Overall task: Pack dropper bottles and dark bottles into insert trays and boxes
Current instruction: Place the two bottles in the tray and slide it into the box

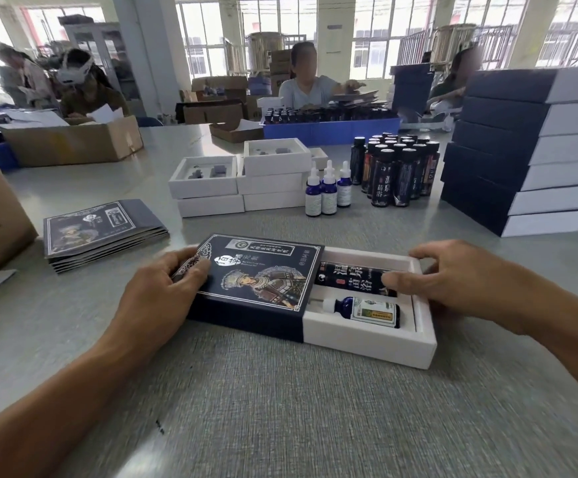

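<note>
A white insert tray (367, 343) lies on the table before me, half inside a dark blue printed sleeve (263, 281). In the tray lie a dark bottle (349, 276) and, nearer me, a blue dropper bottle (367, 310), both on their sides. My left hand (163, 291) grips the sleeve's left end. My right hand (460, 281) holds the tray's right end, thumb resting on the dark bottle. Farther back stand three dropper bottles (329, 189) and a cluster of dark bottles (398, 167).
Empty white insert trays (242, 177) are stacked at the centre back. Flat blue sleeves (101, 232) lie at the left. Packed boxes (522, 150) are piled at the right. Cardboard cartons (74, 139) and a blue crate (329, 129) sit farther off; other people work behind.
</note>
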The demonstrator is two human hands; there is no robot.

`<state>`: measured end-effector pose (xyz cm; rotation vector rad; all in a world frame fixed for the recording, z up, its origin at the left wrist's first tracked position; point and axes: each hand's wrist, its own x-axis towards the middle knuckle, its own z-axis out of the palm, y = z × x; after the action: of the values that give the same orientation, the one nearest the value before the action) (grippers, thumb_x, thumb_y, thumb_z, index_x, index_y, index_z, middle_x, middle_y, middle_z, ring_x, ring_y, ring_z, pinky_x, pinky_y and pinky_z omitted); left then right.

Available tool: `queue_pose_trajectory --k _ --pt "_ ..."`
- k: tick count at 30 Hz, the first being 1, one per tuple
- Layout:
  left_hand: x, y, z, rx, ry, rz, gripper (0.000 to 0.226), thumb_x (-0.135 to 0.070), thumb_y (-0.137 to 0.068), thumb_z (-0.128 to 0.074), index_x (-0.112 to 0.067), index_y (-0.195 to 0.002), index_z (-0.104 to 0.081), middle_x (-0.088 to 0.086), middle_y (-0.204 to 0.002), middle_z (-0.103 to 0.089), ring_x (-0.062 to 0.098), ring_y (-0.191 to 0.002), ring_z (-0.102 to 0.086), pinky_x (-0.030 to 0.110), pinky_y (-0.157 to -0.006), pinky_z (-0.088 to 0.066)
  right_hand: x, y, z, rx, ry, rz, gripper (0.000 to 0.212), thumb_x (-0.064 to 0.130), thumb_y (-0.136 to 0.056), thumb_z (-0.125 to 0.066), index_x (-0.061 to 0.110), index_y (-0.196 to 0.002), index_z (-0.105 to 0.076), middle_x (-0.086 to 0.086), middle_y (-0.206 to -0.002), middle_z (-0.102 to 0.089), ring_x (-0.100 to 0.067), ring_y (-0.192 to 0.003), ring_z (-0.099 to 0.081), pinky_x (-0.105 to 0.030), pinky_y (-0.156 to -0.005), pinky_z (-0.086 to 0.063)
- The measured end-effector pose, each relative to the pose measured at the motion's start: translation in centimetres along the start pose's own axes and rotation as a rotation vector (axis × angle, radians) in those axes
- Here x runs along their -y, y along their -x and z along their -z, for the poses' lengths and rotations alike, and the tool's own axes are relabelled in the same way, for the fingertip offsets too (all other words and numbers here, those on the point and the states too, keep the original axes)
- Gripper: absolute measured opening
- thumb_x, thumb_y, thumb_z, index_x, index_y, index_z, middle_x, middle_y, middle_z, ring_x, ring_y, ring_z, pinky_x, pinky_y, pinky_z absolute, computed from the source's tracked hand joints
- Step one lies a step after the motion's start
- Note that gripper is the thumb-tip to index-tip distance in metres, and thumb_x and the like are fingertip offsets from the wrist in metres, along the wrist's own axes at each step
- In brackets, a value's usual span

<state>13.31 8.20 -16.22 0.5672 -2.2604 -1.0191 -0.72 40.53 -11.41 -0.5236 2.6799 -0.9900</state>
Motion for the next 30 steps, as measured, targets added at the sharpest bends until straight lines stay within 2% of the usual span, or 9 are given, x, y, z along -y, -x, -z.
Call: queue_pose_trajectory --k 2,4,7,9,14,19,23,27,30 --pt "-0.3 0.3 0.0 -0.004 -0.009 -0.016 0.038 -0.041 -0.093 -0.062 -0.03 -0.13 -0.062 -0.03 -0.095 -0.058 -0.019 -0.08 -0.058 0.0 -0.059 -0.04 0.0 0.0 0.3 0.039 -0.088 -0.103 0.079 0.055 -0.069 -0.078 0.024 -0.136 -0.051 -0.001 -0.095 -0.068 -0.019 -0.077 -0.07 -0.026 -0.046 -0.054" --pt "-0.6 0.6 0.0 0.005 -0.032 -0.013 0.044 -0.045 -0.092 -0.062 -0.029 -0.133 -0.06 -0.021 -0.104 -0.06 -0.01 -0.083 -0.059 0.004 -0.063 -0.039 0.0 -0.1 0.2 0.024 -0.129 -0.113 0.082 0.049 -0.072 -0.078 0.025 -0.142 -0.044 -0.003 -0.099 -0.066 -0.021 -0.078 -0.069 -0.022 -0.045 -0.052" --pt "-1.1 1.2 -0.2 0.053 -0.051 -0.013 0.051 -0.054 -0.087 -0.062 -0.035 -0.135 -0.057 -0.012 -0.115 -0.057 0.005 -0.096 -0.057 0.009 -0.071 -0.036 0.7 0.2 -0.5 0.058 -0.297 -0.054 0.085 0.046 -0.067 -0.077 0.022 -0.142 -0.045 -0.006 -0.104 -0.067 -0.021 -0.075 -0.073 -0.021 -0.049 -0.054" --pt "-1.6 1.5 -0.2 0.077 -0.046 -0.011 0.053 -0.055 -0.085 -0.063 -0.036 -0.135 -0.057 -0.012 -0.115 -0.057 0.008 -0.096 -0.058 0.01 -0.072 -0.037 1.2 0.5 -1.0 0.105 -0.416 -0.007 0.08 0.041 -0.064 -0.077 0.017 -0.136 -0.051 -0.006 -0.095 -0.073 -0.017 -0.073 -0.074 -0.023 -0.054 -0.057" --pt "-2.2 1.9 -0.3 0.108 -0.033 -0.012 0.057 -0.057 -0.082 -0.062 -0.038 -0.135 -0.056 -0.008 -0.12 -0.059 0.002 -0.093 -0.058 0.009 -0.07 -0.038 2.2 1.3 -2.5 0.241 -0.542 0.089 0.043 0.033 -0.073 -0.077 0.013 -0.11 -0.068 0.003 -0.096 -0.077 -0.013 -0.089 -0.074 -0.029 -0.077 -0.06" --pt "-2.9 2.8 -1.1 0.172 0.0 -0.05 0.071 -0.068 -0.072 -0.053 -0.041 -0.137 -0.052 -0.009 -0.132 -0.056 -0.006 -0.091 -0.056 0.013 -0.074 -0.039 2.8 2.0 -3.9 0.236 -0.576 0.157 0.02 0.029 -0.079 -0.078 0.027 -0.095 -0.065 0.011 -0.096 -0.076 -0.01 -0.093 -0.073 -0.03 -0.084 -0.059" --pt "-3.6 3.1 -1.2 0.187 -0.04 -0.032 0.073 -0.068 -0.071 -0.049 -0.041 -0.139 -0.05 -0.007 -0.143 -0.048 -0.001 -0.09 -0.054 0.024 -0.082 -0.041 2.8 2.2 -4.1 0.252 -0.578 0.176 0.017 0.023 -0.083 -0.076 0.029 -0.094 -0.065 0.013 -0.096 -0.076 -0.014 -0.094 -0.073 -0.035 -0.086 -0.06" --pt "-3.5 3.3 -1.2 0.207 -0.088 -0.03 0.071 -0.068 -0.072 -0.048 -0.043 -0.138 -0.05 -0.009 -0.147 -0.042 0.009 -0.102 -0.05 0.028 -0.088 -0.04 3.3 2.6 -4.3 0.199 -0.515 0.186 0.01 0.031 -0.085 -0.075 0.035 -0.09 -0.067 0.014 -0.097 -0.075 -0.011 -0.094 -0.072 -0.04 -0.089 -0.059" --pt "-2.8 3.3 -0.9 0.193 -0.077 -0.035 0.058 -0.08 -0.07 -0.048 -0.061 -0.125 -0.051 -0.017 -0.141 -0.043 0.009 -0.104 -0.05 0.032 -0.09 -0.043 3.5 2.8 -4.7 0.143 -0.463 0.162 0.022 0.042 -0.083 -0.075 0.037 -0.103 -0.068 0.011 -0.102 -0.075 -0.009 -0.094 -0.071 -0.04 -0.088 -0.059"
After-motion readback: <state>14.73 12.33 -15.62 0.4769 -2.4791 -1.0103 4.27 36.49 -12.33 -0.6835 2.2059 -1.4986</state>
